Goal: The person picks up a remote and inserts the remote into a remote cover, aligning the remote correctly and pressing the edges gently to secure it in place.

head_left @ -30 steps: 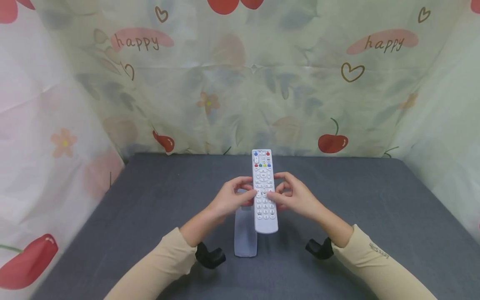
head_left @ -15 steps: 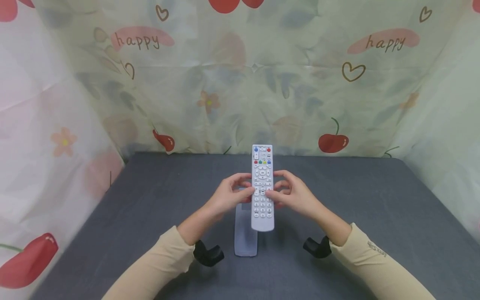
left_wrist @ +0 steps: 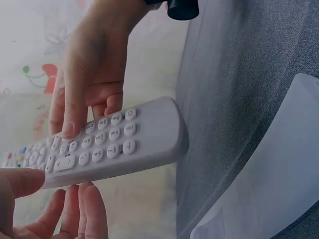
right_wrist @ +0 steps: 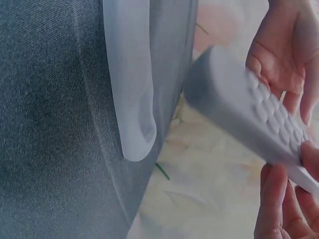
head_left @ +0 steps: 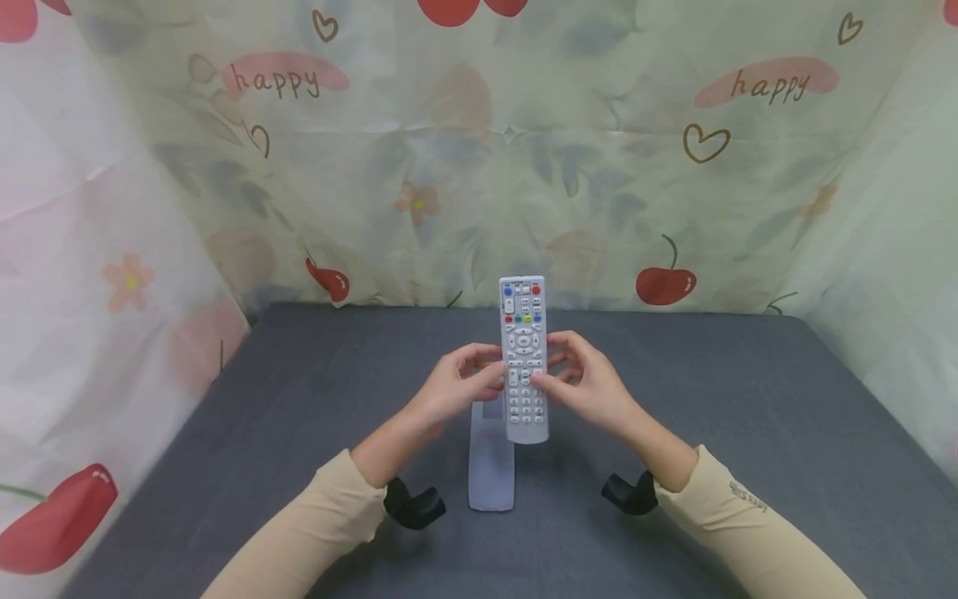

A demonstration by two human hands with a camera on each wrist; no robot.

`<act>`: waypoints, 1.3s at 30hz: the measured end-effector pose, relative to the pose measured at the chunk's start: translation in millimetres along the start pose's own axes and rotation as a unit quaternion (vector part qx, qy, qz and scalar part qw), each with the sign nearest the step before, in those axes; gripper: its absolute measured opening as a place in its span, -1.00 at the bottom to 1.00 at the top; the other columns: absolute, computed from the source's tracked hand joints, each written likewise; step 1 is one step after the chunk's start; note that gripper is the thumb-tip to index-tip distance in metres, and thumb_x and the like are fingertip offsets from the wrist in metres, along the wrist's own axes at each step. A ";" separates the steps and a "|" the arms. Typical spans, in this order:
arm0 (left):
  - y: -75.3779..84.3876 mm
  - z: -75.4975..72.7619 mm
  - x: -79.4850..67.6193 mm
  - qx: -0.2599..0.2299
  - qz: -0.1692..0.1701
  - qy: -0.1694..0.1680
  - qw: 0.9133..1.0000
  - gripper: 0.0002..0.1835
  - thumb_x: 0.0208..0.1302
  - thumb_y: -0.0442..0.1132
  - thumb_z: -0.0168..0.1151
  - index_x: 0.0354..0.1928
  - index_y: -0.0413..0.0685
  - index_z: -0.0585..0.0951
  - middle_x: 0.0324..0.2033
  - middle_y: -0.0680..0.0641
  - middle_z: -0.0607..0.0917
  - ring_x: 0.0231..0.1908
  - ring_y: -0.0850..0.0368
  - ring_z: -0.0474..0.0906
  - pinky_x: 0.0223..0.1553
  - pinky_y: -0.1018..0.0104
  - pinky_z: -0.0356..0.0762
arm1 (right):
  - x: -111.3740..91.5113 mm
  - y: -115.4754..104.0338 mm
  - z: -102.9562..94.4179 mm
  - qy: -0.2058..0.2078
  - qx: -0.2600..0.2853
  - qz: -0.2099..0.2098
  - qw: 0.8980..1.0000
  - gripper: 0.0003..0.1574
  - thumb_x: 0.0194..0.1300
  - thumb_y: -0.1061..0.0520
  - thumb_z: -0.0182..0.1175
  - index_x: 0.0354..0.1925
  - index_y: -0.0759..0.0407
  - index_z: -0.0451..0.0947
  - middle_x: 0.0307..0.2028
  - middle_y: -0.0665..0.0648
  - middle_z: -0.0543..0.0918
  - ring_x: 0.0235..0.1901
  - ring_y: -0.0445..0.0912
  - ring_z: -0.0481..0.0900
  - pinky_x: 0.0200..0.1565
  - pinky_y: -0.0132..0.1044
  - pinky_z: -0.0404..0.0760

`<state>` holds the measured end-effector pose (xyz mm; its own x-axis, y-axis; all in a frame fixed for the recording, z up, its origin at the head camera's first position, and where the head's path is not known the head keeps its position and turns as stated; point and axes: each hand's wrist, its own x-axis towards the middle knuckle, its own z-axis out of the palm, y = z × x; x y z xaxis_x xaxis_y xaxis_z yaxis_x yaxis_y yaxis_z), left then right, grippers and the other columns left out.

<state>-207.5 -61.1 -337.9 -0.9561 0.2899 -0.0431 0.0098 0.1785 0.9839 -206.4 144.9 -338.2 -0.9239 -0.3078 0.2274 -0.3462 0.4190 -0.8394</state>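
A white remote control (head_left: 525, 358) with rows of buttons and a few coloured keys is held up over the table, its button side facing me. My left hand (head_left: 455, 384) grips its left edge, thumb (left_wrist: 27, 181) at the side and fingers behind. On the opposite edge my right hand (head_left: 591, 381) pinches it, with the thumb (left_wrist: 70, 130) over the buttons. Below and slightly left, a long translucent whitish sleeve-like cover (head_left: 491, 474) lies on the table, apart from the remote. Its far end is hidden behind the remote and left hand in the head view.
A dark grey cloth-covered table (head_left: 322, 433) spreads around the hands. Printed curtains (head_left: 524, 166) with cherries and hearts hang along its back and sides. Black wrist mounts (head_left: 415, 506) sit under both sleeves.
Both hands have raised the remote a little and moved it slightly away. It has straightened from a slight slant. The translucent cover has stayed in place.
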 end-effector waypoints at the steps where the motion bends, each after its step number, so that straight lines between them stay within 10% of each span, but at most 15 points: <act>1: -0.3 0.1 0.3 0.001 -0.002 0.001 1.000 -0.59 0.33 -0.16 0.11 0.17 -0.16 0.44 -0.07 -0.23 0.58 -0.21 0.12 0.63 -0.10 0.21 0.63 | -0.3 0.1 0.1 0.011 -0.012 -0.008 1.000 -0.44 0.17 0.19 0.28 0.10 0.24 0.32 -0.18 0.30 0.60 -0.45 -0.09 0.59 -0.37 -0.36 0.63; 11: 4.9 0.4 -0.5 -0.061 -0.051 -0.087 0.993 -0.42 0.45 0.12 -0.24 0.30 -0.12 0.27 -0.04 -0.35 0.61 -0.22 0.03 0.69 -0.03 0.08 0.60 | -3.5 -0.4 4.4 0.094 -0.050 -0.091 0.990 -0.49 0.15 0.28 0.28 0.06 0.16 0.37 -0.18 0.23 0.61 -0.22 0.05 0.63 -0.29 -0.25 0.66; 21: 6.3 1.5 -2.2 -0.116 -0.025 -0.083 0.989 -0.51 0.44 -0.01 -0.12 0.26 -0.16 0.34 0.06 -0.31 0.53 -0.18 0.14 0.66 0.02 0.15 0.58 | -4.8 2.3 10.2 0.106 -0.058 -0.172 0.978 -0.63 0.03 0.44 0.30 -0.16 0.28 0.48 -0.20 0.20 0.59 -0.16 0.00 0.57 -0.24 -0.24 0.68; 39: 5.1 3.9 -3.7 -0.088 0.021 -0.037 0.995 -0.41 0.28 -0.34 0.14 0.31 0.00 0.20 0.09 -0.31 0.53 -0.08 0.02 0.62 -0.03 0.07 0.60 | -2.2 7.4 5.6 0.049 0.026 -0.071 0.996 -0.38 0.15 0.45 0.17 0.15 0.33 0.20 -0.03 0.37 0.49 -0.30 -0.08 0.66 -0.25 -0.31 0.67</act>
<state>-202.7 -57.6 -333.5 -0.9316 0.3633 -0.0078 -0.0084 -0.0001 1.0000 -206.0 143.9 -347.7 -0.8789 -0.2749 0.3899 -0.4674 0.3320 -0.8193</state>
